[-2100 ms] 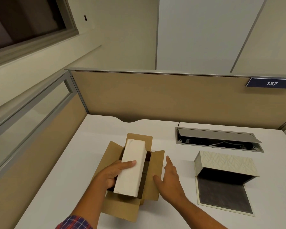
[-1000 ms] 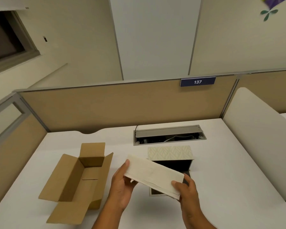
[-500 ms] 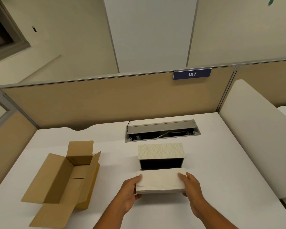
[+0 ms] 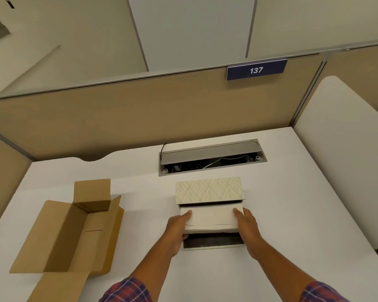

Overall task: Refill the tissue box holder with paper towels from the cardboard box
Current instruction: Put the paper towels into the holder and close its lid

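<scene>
Fingers of both hands clamped on the ends of the paper towel stack (image 4: 210, 219): left hand (image 4: 176, 227) gripping the left end, thumb on top; right hand (image 4: 248, 225) gripping the right end likewise. Held level, far edge of the stack right at the dark mouth of the tissue box holder (image 4: 208, 190), near edge out over the holder's fold-down flap (image 4: 212, 244). Whether the far edge had crossed the opening or only met it: impossible to tell from this angle. Holder lying on its side on the white desk (image 4: 292, 214), patterned face up, opening toward the wearer, flap flat on the desk beneath the stack. Cardboard box (image 4: 68, 232) well apart to the left, flaps splayed, interior bare as far as visible. Cable tray (image 4: 212, 158) in the desk behind the holder, lid propped up. Judged by the layout: extraction from the box done, carry across done, insertion barely begun or about to begin. Left to do, presumably: sliding the stack fully inside, closing the flap, standing the holder right way up.
</scene>
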